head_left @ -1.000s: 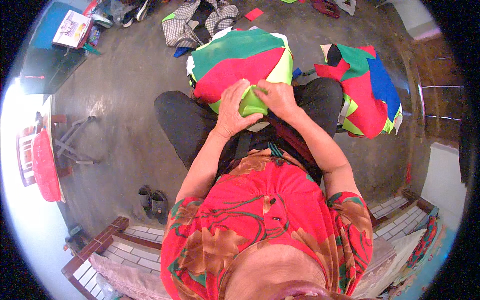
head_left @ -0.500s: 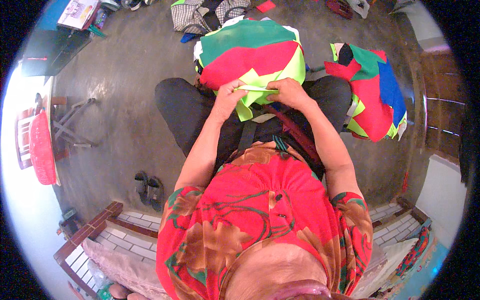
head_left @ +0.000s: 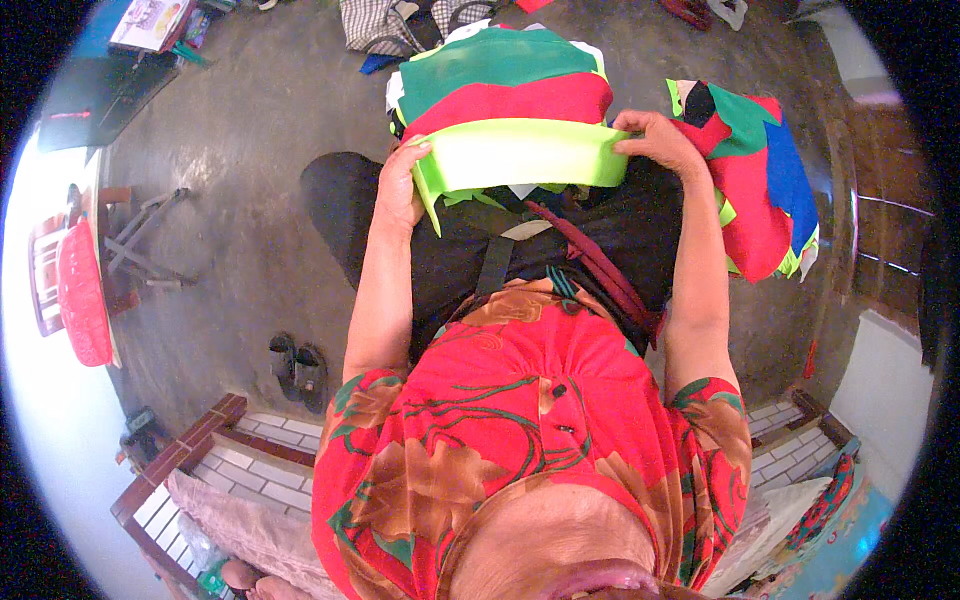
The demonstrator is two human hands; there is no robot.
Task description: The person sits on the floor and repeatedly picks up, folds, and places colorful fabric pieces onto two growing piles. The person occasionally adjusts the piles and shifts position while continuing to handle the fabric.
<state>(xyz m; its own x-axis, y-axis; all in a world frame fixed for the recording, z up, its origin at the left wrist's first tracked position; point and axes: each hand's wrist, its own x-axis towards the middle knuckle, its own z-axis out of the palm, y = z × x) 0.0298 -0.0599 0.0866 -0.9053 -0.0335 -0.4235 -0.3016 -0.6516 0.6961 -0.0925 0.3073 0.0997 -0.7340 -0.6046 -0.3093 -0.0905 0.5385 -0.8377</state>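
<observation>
A strip of bright yellow-green fabric is stretched across my lap between both hands. My left hand pinches its left end, where a narrow tail hangs down. At the other end, the fingers of my right hand are closed on the fabric. Just beyond it rises a pile of cloth with a red piece in front and a green piece on top. White and yellow-green edges stick out at the pile's sides.
Right of my knee stands a second cloth pile, with red, green and blue pieces. Checked bags lie on the floor at the far side. To the left are a folding stand, a red plastic seat and dark shoes.
My hands have moved apart, the right one outward to the right. The yellow-green fabric, bunched between them before, is now spread out wide.
</observation>
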